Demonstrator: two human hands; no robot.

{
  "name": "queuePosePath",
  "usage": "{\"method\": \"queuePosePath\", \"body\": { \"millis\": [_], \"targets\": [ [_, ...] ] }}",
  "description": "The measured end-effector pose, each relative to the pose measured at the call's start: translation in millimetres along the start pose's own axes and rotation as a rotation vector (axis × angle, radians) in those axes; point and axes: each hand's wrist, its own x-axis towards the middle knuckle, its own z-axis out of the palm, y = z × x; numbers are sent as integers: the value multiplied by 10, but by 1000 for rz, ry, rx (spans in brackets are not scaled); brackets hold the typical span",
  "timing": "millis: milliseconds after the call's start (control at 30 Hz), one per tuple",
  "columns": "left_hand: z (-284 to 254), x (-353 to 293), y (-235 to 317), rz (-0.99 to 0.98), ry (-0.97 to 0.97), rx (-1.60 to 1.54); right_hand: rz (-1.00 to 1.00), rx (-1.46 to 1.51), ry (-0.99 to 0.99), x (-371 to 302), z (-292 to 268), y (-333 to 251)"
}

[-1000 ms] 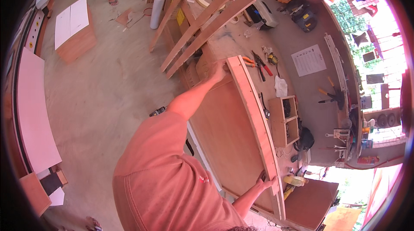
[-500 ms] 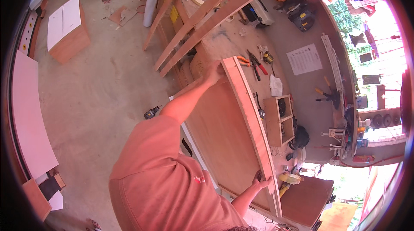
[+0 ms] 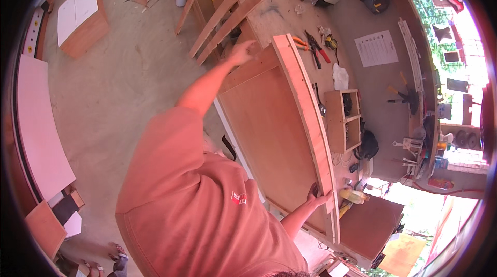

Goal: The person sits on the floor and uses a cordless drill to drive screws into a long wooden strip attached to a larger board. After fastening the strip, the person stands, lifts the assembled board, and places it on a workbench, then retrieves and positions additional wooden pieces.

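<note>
A large shallow wooden frame with a thin board panel (image 3: 269,122) stands tilted on the workbench in front of me. Along its far side runs a pale timber rail (image 3: 305,111) dotted with small holes or fasteners. My right hand (image 3: 318,200) grips that rail near its lower end, thumb on the inner side. Up at the frame's other end, my left hand (image 3: 242,53) hovers by the corner with its fingers stretched out, holding nothing I can see.
Long wooden strips (image 3: 243,16) lean over the bench at the top. Beyond the rail lie pliers (image 3: 317,49), a tape measure (image 3: 330,41) and a small wooden box with compartments (image 3: 343,122). A white-topped cabinet (image 3: 83,18) stands on the floor at left.
My left hand has come off the frame's upper corner and moved up and left. My right hand keeps its grip on the rail. The view has shifted slightly.
</note>
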Motion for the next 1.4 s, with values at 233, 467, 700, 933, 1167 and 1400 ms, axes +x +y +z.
{"method": "queuePosePath", "body": {
  "millis": [233,467,700,933,1167,1400],
  "targets": [
    [-190,-2297,-2597,-569,-77,531,36,-22,-45,75,196,50],
    [353,-4982,-3113,-1014,-733,580,-9,-55,-38,103,-88,73],
    [319,-4288,-3132,-750,-847,695,-10,-62,-133,127,73,45],
    [78,-2488,-2070,-439,147,341,-21,-62,-110,229,-48,91],
    [757,-2354,-1333,-409,6,381,-69,-122,-267,-93,-59,84],
    [2605,-2920,-313,228,-515,621,-349,-503,-588,55,-610,330]
  ]
}}
